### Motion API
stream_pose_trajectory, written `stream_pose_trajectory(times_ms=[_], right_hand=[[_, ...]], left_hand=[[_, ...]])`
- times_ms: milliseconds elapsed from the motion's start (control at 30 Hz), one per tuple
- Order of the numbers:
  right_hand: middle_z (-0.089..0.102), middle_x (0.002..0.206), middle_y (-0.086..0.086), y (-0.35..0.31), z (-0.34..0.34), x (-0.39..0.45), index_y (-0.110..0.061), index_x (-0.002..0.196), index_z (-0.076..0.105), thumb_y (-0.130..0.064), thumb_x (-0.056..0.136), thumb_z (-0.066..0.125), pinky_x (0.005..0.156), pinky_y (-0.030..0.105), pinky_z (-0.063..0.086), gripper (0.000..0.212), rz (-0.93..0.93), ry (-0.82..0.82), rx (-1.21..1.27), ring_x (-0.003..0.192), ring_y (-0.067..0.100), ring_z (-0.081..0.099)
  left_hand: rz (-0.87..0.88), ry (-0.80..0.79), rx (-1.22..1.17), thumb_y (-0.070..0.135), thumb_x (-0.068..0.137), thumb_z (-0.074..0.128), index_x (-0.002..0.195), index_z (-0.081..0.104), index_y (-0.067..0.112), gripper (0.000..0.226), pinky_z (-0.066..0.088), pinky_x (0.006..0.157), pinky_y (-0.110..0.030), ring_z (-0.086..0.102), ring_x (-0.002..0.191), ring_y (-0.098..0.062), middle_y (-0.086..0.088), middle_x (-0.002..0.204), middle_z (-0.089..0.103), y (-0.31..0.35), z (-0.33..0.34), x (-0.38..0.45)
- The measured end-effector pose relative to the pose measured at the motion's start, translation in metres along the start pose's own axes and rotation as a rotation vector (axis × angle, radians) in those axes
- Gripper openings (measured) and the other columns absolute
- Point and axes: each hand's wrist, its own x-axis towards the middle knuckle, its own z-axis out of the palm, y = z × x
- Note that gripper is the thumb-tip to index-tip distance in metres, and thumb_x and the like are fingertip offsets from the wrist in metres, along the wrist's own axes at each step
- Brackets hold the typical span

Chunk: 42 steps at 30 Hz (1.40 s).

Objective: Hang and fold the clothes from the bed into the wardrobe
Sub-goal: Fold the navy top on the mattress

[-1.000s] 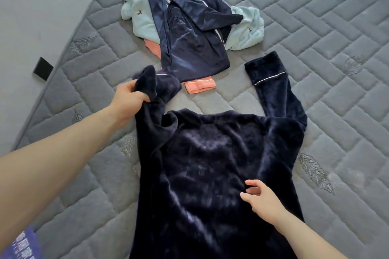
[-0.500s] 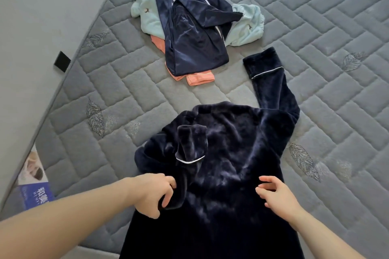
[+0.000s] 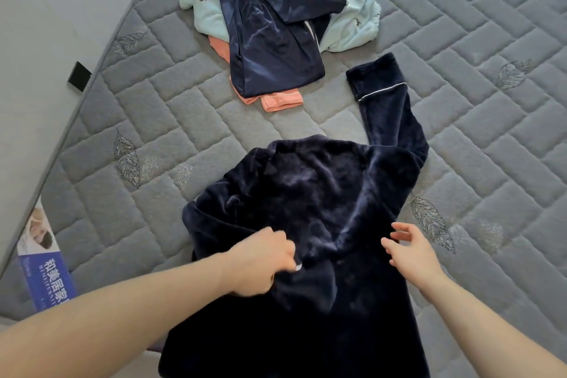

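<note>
Navy fleece top (image 3: 322, 209) lies flat, bed centre. Left hand (image 3: 260, 261) grips its left sleeve, now folded in over the body vs 1 s ago. Right hand (image 3: 411, 250) hovers open, 3 o'clock. Other sleeve (image 3: 386, 107) still out at 1 o'clock, so fold is half done.

navy fleece top (image 3: 322, 209) flat, clothes pile (image 3: 276, 24) beyond

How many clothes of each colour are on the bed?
Dark blue: 2, the fluffy top and the shiny one
Light blue: 1, the fleece
Orange: 1, the garment under the pile
Total: 4
</note>
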Motion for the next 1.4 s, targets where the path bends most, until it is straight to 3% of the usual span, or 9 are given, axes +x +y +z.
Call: stream_pose_trajectory(times_ms=[67,200,467,633,800,967,1167,1300,1400], right_hand=[[0.062,0.124,-0.002,-0.007,-0.006,0.005,-0.026,0.127,0.056,-0.018,0.093,0.071,0.099,0.054,0.055,0.038,-0.003,0.016,-0.004,0.111,0.027,0.065],[0.06,0.129,-0.001,-0.019,-0.011,0.018,-0.024,0.132,0.054,-0.021,0.092,0.072,0.104,0.054,0.051,0.044,-0.002,0.026,-0.029,0.113,0.03,0.065],[0.051,0.145,0.008,-0.065,-0.019,0.085,-0.017,0.146,0.044,-0.034,0.094,0.07,0.108,0.04,0.045,0.061,-0.032,0.255,0.056,0.125,0.026,0.055],[0.05,0.152,0.009,-0.099,-0.022,0.14,-0.013,0.153,0.037,-0.048,0.09,0.073,0.105,0.033,0.041,0.08,0.011,0.366,0.227,0.136,0.029,0.052],[0.062,0.127,0.007,-0.111,-0.025,0.179,-0.012,0.144,0.046,-0.052,0.078,0.082,0.094,0.036,0.053,0.085,0.107,0.317,0.355,0.107,0.027,0.064],[0.049,0.066,0.002,-0.128,-0.035,0.195,-0.017,0.098,0.062,-0.023,0.079,0.078,0.036,0.021,0.031,0.026,0.251,0.251,0.321,0.047,0.016,0.038],[0.046,0.075,0.004,-0.144,-0.044,0.16,-0.02,0.076,0.065,-0.007,0.072,0.056,0.059,0.034,0.036,0.016,-0.032,0.323,0.332,0.07,0.022,0.037],[0.065,0.092,-0.01,-0.156,-0.053,0.108,-0.026,0.076,0.065,0.005,0.081,0.049,0.053,0.02,0.051,0.036,-0.397,0.182,0.339,0.069,0.008,0.058],[0.056,0.07,-0.018,-0.142,-0.046,0.06,-0.027,0.071,0.06,0.013,0.074,0.042,0.057,0.014,0.04,0.044,-0.605,-0.037,0.207,0.064,0.001,0.047]], left_hand=[[0.208,-0.232,0.135,0.023,0.081,0.068,0.106,0.069,0.032,0.027,0.041,0.088,-0.037,0.05,0.104,-0.022,0.006,0.112,0.057,0.012,0.014,-0.018],[0.09,-0.536,0.013,0.047,0.069,0.083,0.133,0.058,0.033,0.07,0.041,0.101,-0.037,0.044,0.123,-0.021,0.006,0.137,0.044,0.011,0.024,-0.047],[-0.744,0.409,-0.184,0.047,0.075,0.078,0.144,0.049,0.027,0.077,0.037,0.112,-0.042,0.041,0.138,-0.026,0.002,0.153,0.037,-0.051,-0.028,0.016],[-1.206,0.241,-0.283,0.045,0.074,0.083,0.155,0.024,0.019,0.103,0.039,0.108,-0.053,0.038,0.134,-0.039,-0.012,0.149,0.032,-0.082,-0.006,0.016],[-1.094,0.285,-0.365,0.006,0.086,0.061,0.143,0.047,0.022,0.06,0.051,0.093,-0.043,0.063,0.113,-0.03,-0.001,0.132,0.06,-0.075,0.016,0.0],[-0.671,0.51,-0.466,0.006,0.08,0.071,0.126,0.056,0.039,0.058,0.045,0.089,-0.019,0.058,0.104,0.004,0.028,0.118,0.051,-0.045,0.014,0.002],[-0.606,0.016,-0.421,0.02,0.091,0.055,0.162,0.023,0.036,0.079,0.03,0.118,-0.023,0.041,0.142,-0.01,0.019,0.167,0.014,-0.018,0.041,0.003],[-0.558,0.235,-0.328,0.024,0.075,0.059,0.144,0.054,0.034,0.071,0.023,0.119,-0.026,0.044,0.139,-0.01,0.015,0.151,0.045,0.018,0.04,-0.006],[-0.569,-0.032,-0.096,0.029,0.065,0.067,0.149,0.051,0.026,0.086,0.038,0.109,-0.032,0.052,0.13,-0.02,0.008,0.146,0.053,0.031,0.045,-0.025]])
